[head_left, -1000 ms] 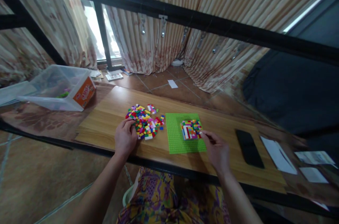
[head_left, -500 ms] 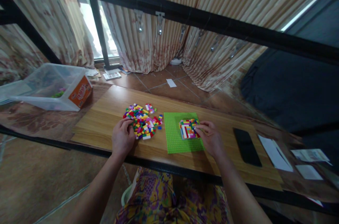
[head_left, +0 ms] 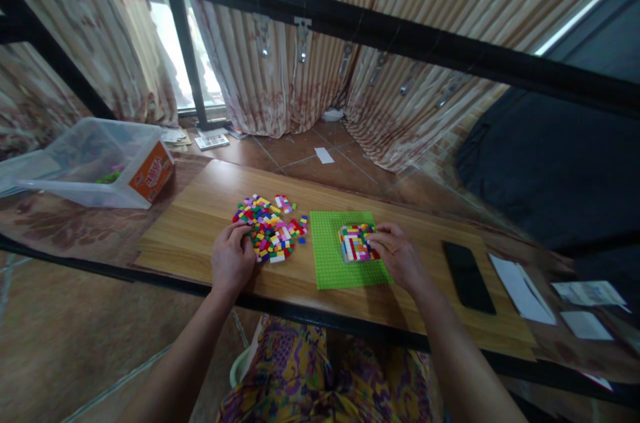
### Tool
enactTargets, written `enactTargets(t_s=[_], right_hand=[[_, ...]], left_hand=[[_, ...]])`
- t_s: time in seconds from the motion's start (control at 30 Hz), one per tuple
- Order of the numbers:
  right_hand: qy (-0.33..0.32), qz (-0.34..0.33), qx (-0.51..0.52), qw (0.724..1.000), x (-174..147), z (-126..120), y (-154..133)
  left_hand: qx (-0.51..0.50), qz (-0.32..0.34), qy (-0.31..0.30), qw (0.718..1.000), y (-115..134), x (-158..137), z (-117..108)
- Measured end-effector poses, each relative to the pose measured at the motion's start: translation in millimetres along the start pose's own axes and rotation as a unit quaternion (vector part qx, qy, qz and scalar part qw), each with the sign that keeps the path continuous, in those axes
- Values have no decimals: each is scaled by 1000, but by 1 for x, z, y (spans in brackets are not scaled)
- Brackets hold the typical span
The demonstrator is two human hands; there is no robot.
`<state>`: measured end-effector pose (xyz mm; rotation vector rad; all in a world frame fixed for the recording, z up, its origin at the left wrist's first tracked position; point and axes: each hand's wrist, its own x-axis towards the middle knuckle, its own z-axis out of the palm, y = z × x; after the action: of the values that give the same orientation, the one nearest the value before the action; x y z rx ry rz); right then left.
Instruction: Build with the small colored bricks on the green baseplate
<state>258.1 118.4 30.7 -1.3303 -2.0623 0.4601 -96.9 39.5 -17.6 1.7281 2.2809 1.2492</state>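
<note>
A colourful block of small building bricks is built up on the green baseplate. At its right edge are the pinched thumb and fingertips of my right hand. Whatever lies between those fingertips is too small and covered to make out. A spread of loose toy bricks in many colours lies to the left of the baseplate. My left hand rests against the near left side of this pile, fingers bent and thumb apart from them, with no brick visible in its grasp.
A black phone and white paper lie to the right. At the left stands a clear plastic bin with an orange label. A dark metal rail crosses in front of the curtains. The wooden board lies beneath the bricks.
My right hand has shifted very slightly at the right edge of the brick block. My left hand stays beside the loose bricks.
</note>
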Motion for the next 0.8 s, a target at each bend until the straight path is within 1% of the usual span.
enactTargets(t_s=[0.27,0.43,0.57,0.8], right_hand=[[-49,-42,-17,998,8,-8,-4],[-65,-47,-41,996,10,-9,-11],[-49,-42,-35,997,4,-9,-12],[-19,-28,-13,999,-8,-4,-2]], left_hand=[[-4,0,4,1000,-1,0,1],[-2,-1,-4,1000,-1,0,0],[2,-9,-1,1000,-1,0,1],[2,-3,1,1000,0,-1,0]])
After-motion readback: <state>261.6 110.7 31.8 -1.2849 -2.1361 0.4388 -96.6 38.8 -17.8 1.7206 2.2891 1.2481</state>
